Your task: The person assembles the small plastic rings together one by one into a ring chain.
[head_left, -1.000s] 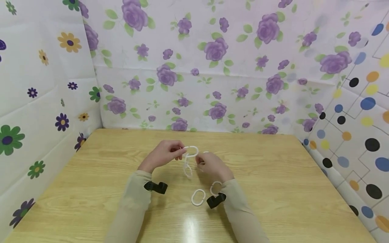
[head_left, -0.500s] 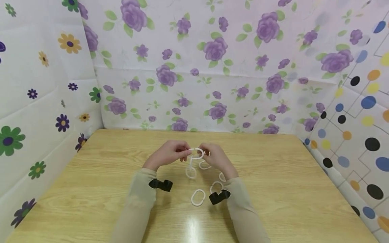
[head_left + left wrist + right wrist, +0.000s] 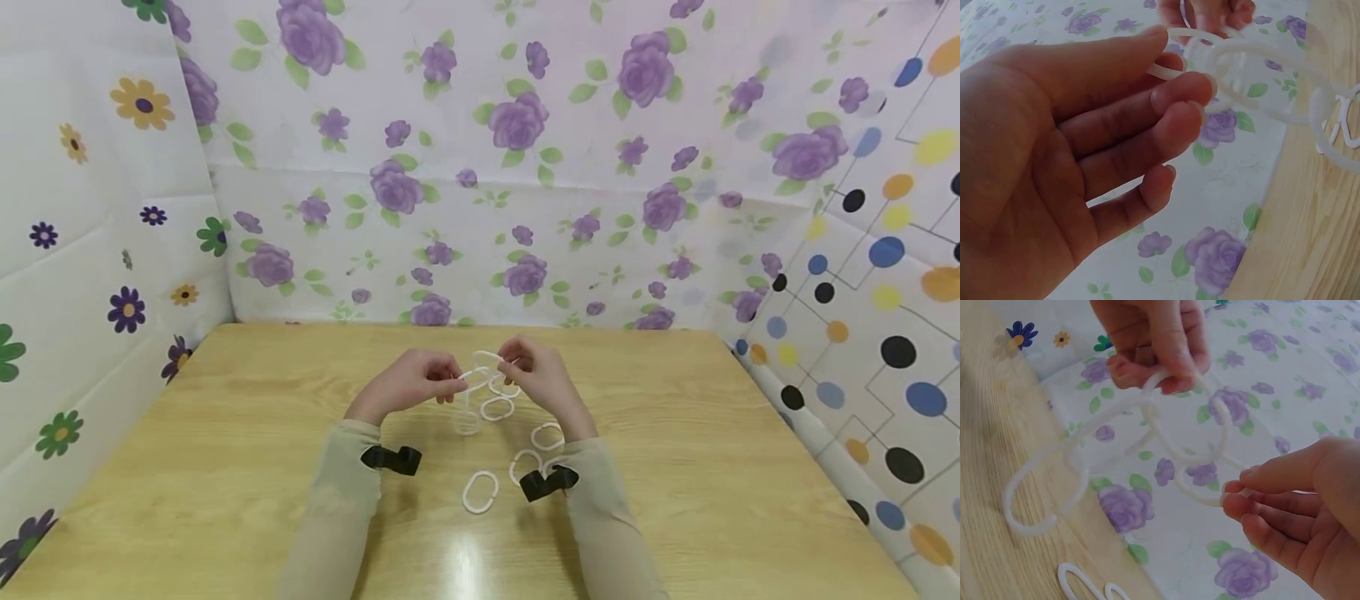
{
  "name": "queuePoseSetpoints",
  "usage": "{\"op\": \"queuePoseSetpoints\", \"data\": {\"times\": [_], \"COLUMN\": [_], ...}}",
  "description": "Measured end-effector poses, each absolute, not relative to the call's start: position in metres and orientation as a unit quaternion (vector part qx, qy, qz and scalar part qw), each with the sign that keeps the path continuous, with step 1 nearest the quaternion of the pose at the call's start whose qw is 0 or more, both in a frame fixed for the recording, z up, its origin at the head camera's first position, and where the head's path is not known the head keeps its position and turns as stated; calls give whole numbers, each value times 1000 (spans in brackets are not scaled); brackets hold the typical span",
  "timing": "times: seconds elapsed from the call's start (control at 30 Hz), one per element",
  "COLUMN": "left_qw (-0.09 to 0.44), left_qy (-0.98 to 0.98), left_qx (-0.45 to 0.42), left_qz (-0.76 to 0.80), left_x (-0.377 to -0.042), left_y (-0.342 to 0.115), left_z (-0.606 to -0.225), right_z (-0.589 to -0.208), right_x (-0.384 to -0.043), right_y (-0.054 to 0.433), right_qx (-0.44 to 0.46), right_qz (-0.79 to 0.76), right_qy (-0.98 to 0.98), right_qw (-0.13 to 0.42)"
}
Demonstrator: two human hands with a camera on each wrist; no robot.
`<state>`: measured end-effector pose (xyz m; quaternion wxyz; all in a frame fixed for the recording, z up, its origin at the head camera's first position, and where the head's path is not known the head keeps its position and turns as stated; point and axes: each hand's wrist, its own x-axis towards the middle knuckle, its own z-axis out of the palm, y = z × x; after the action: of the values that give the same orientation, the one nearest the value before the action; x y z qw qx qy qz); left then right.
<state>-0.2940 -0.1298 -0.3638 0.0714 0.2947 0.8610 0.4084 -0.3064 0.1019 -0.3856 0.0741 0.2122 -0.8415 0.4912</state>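
My left hand [image 3: 411, 385] pinches a white plastic chain link [image 3: 1225, 419] between thumb and fingers. Joined to that link, further white links [image 3: 1011, 509] hang down above the table. Across from it, my right hand [image 3: 542, 377] pinches another white link [image 3: 1200, 499] between thumb and fingertips. In the right wrist view this link meets the lower end of the left hand's link; whether it is hooked through cannot be made out. The left wrist view has the left hand [image 3: 1116, 125] close, its other fingers loosely bent, with blurred links beyond the fingertips.
Several loose white links lie on the wooden table [image 3: 247, 467]: one link [image 3: 465, 497] near the front, one link [image 3: 513, 473] by the right wrist, others below the right hand. Flower-patterned cloth [image 3: 450, 208] stands behind, with patterned cloth on both sides.
My right hand has risen from low near the table toward the left hand's link, then slightly back, now showing a link in its fingers. The left hand keeps its pinch and has shifted little.
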Motion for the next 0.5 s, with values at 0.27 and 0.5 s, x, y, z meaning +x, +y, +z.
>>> {"op": "queuePoseSetpoints", "data": {"times": [0.27,0.5], "left_qw": [62,58], "left_qy": [864,870], "left_qx": [286,288], "left_qz": [410,397], "left_x": [-293,-296], "left_y": [-133,-131], "left_z": [-368,-369], "right_z": [-376,-364], "right_x": [-302,-291], "right_y": [95,93], "right_qx": [220,236], "right_qz": [547,566], "right_qy": [-802,-785], "right_qw": [94,90]}}
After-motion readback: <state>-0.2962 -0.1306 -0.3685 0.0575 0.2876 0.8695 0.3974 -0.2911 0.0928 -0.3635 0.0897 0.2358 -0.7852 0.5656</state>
